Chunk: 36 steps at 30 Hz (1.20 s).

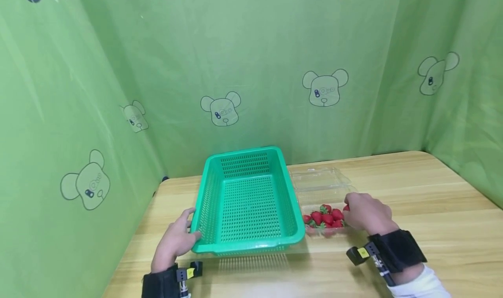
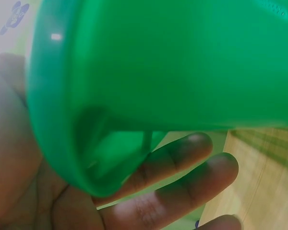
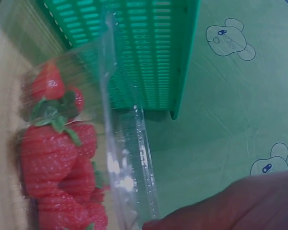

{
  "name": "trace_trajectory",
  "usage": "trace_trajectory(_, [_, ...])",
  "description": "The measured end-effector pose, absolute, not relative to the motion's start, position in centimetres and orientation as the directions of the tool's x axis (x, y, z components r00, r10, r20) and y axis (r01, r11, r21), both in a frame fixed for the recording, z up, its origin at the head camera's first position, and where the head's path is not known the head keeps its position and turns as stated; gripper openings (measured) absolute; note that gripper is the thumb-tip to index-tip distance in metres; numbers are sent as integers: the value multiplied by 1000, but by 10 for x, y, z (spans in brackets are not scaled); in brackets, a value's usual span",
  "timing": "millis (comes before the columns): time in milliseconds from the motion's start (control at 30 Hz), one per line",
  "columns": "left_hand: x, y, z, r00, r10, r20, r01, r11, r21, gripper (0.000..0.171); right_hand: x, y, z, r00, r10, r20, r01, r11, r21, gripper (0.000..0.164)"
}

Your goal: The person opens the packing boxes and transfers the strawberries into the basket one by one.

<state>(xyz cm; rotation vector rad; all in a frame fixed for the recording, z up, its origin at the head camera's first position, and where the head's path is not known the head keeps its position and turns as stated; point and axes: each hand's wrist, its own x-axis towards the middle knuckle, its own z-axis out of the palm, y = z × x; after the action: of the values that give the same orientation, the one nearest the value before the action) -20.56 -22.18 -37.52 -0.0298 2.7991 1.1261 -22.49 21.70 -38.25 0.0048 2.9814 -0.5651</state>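
Observation:
A green plastic basket with slotted sides lies at the middle of the table, its near end raised above a shadow. My left hand grips its left rim, thumb over the edge; in the left wrist view the fingers extend beneath the rim. To the right is a clear plastic box with several red strawberries in it, green leaves on them. My right hand is at the box's right end, pinching a strawberry that is mostly hidden. In the right wrist view only part of this hand shows.
The box's clear lid lies open towards the back. A wooden table bears everything. Behind and to the sides hangs a green curtain with bear-head prints.

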Motion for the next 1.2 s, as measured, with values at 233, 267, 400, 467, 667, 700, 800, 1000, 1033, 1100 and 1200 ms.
trace_trajectory(233, [-205,-223,-376,-991,34,-127,-63,723,688,67,-221,213,-378,-999,-10,-46,9,918,-397,42])
trace_trajectory(267, [-205,-223,-376,-991,34,-128,-64,722,689,67,-220,213,-377,-999,-12,-34,2,917,-399,42])
trace_trajectory(400, [-205,-224,-376,-990,34,-134,-70,711,699,67,-219,211,-374,-1000,-19,16,-24,914,-405,41])
trace_trajectory(467, [-205,-224,-376,-991,33,-132,-70,709,702,67,-218,210,-372,-999,-20,35,-33,914,-405,42])
trace_trajectory(667, [-205,-223,-376,-992,37,-118,-57,707,705,66,-216,207,-368,-998,-18,63,-42,912,-409,44])
trace_trajectory(700, [-205,-223,-376,-992,38,-117,-57,706,706,66,-216,206,-367,-997,-20,70,-47,911,-409,44])
trace_trajectory(800, [-204,-223,-376,-992,34,-119,-61,702,709,66,-215,203,-365,-995,-27,92,-63,911,-408,43])
trace_trajectory(1000, [-204,-223,-377,-992,35,-121,-61,705,706,66,-216,200,-362,-992,-41,120,-87,909,-408,41])
trace_trajectory(1033, [-204,-223,-377,-992,35,-120,-61,705,707,67,-216,200,-362,-991,-45,124,-93,908,-408,41])
trace_trajectory(1100, [-204,-223,-376,-992,35,-118,-59,703,709,67,-215,200,-362,-990,-52,134,-103,908,-406,42])
trace_trajectory(1200, [-204,-223,-376,-992,35,-119,-61,694,717,67,-215,199,-361,-988,-64,143,-118,904,-411,43])
